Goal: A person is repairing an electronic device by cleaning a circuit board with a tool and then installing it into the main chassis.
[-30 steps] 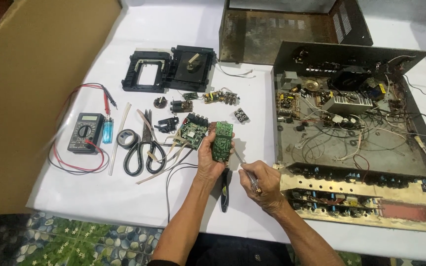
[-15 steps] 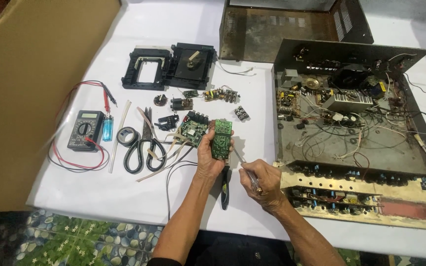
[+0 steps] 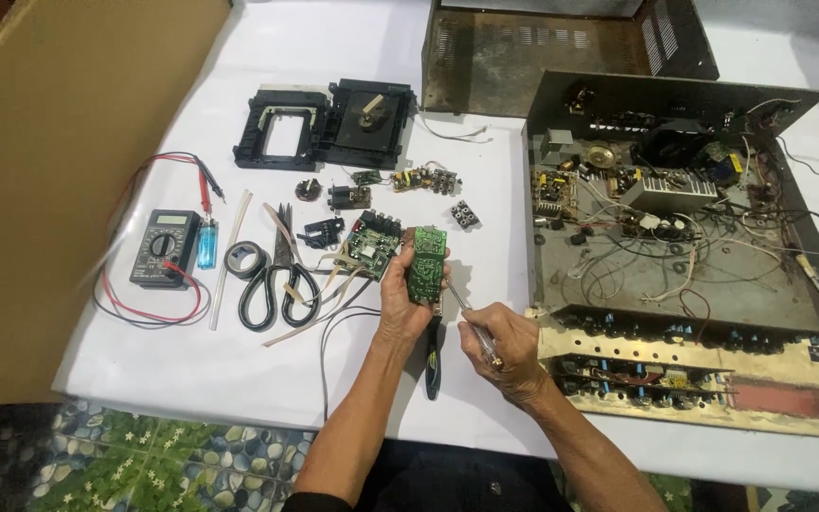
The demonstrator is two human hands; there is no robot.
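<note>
My left hand holds a small green circuit board upright above the white table. My right hand grips a thin screwdriver whose tip touches the lower right edge of that board. Under both hands a black-handled tool lies on the table. A second green board with ribbon cables lies just left of the held one.
An open amplifier chassis full of wires fills the right side, its gold front panel near the table edge. Scissors, tape roll, blue lighter, multimeter with red leads lie left. A black disc tray sits behind. A cardboard sheet flanks the left.
The screwdriver tip has shifted slightly along the board's lower right edge. Both hands stay in almost the same place.
</note>
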